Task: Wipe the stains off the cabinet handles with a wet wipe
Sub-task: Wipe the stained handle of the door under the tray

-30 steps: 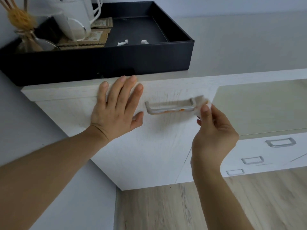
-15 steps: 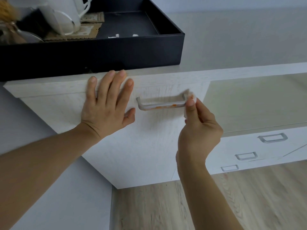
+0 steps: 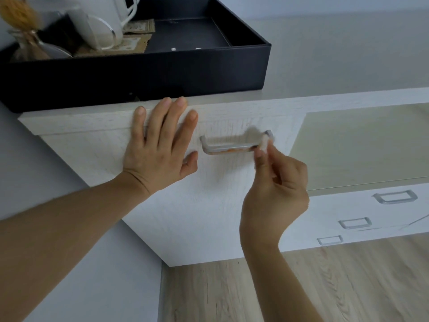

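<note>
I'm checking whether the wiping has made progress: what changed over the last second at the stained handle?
Little changed. The right hand keeps the wet wipe pinched at the right end of the handle, shifting only slightly there. The orange stains along the bar's underside remain. The left hand stays pressed flat on the cabinet front. The black tray on top has not moved.

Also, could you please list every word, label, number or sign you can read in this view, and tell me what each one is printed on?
Nothing here can be read.
The brown paper packets in the black tray: there is a pale printed panel, but it is too blurred to read.
The white jug, the cabinet handle and the wet wipe: no markings can be seen.
</note>
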{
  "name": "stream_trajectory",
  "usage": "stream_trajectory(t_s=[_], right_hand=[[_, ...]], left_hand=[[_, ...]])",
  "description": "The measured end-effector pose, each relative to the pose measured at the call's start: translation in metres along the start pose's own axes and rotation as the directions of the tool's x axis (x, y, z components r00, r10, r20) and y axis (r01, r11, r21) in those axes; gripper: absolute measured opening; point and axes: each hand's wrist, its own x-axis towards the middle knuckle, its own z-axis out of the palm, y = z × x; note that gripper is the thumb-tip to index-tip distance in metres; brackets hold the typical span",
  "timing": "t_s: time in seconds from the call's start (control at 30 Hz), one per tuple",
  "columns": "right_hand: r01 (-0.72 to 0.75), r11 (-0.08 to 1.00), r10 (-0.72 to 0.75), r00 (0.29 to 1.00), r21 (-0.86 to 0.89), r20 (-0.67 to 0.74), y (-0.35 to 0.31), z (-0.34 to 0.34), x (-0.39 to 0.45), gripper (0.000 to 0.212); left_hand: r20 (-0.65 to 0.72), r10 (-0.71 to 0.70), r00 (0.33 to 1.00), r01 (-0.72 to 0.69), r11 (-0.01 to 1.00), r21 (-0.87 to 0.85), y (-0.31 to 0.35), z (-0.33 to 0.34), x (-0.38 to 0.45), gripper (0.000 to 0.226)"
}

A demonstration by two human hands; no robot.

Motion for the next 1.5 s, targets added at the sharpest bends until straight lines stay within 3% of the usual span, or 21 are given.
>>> stream_trajectory(t_s=[0.17,0.43,0.53,0.73,0.87,0.97,1.07,1.23,1.37,1.43,1.5], right_hand=[[0.060,0.998,-0.060,0.998,-0.016,0.024,0.005,-0.001,0.000,0.006],[0.165,0.983,-0.162,0.986,-0.077,0.049,0.006,-0.002,0.001,0.015],[0.111,0.994,-0.111,0.993,-0.015,-0.031,0.008,-0.009,0.012,0.012],[0.204,0.978,-0.202,0.979,-0.042,0.034,0.011,-0.005,0.009,0.011],[0.147,0.989,-0.146,0.989,0.004,-0.015,0.014,-0.006,0.014,0.018],[0.211,0.977,-0.210,0.977,-0.042,0.044,0.015,-0.008,0.016,0.019],[0.180,0.983,-0.179,0.983,-0.030,0.042,0.018,-0.011,0.020,0.010],[0.360,0.926,-0.334,0.922,-0.116,0.196,0.013,-0.022,0.028,0.020],[0.301,0.952,-0.285,0.938,-0.060,0.196,0.015,-0.018,0.024,0.003],[0.374,0.923,-0.343,0.904,-0.085,0.253,0.015,-0.015,0.016,0.004],[0.344,0.935,-0.326,0.928,-0.084,0.180,0.018,-0.012,0.013,0.008]], left_hand=[[0.000,-0.010,1.000,0.010,1.000,-0.008,0.000,-0.001,0.000,0.082],[0.005,-0.011,1.000,0.011,1.000,-0.010,0.001,0.000,0.000,0.083],[0.001,-0.017,1.000,0.017,1.000,-0.004,0.001,0.000,0.000,0.082],[0.003,-0.018,1.000,0.018,1.000,-0.008,0.002,0.001,-0.001,0.082],[-0.004,-0.020,1.000,0.020,1.000,-0.011,0.001,0.001,-0.001,0.082],[-0.005,-0.023,1.000,0.023,1.000,-0.018,0.002,0.002,-0.001,0.082],[0.000,-0.026,1.000,0.026,0.999,-0.019,0.002,0.001,-0.001,0.083],[0.000,-0.025,1.000,0.025,0.999,-0.022,0.002,0.002,-0.001,0.084],[0.007,-0.023,1.000,0.023,1.000,-0.020,0.001,0.001,-0.001,0.084],[0.006,-0.024,1.000,0.024,0.999,-0.027,0.001,0.001,-0.001,0.083],[0.003,-0.026,1.000,0.026,0.999,-0.028,0.002,0.001,-0.001,0.083]])
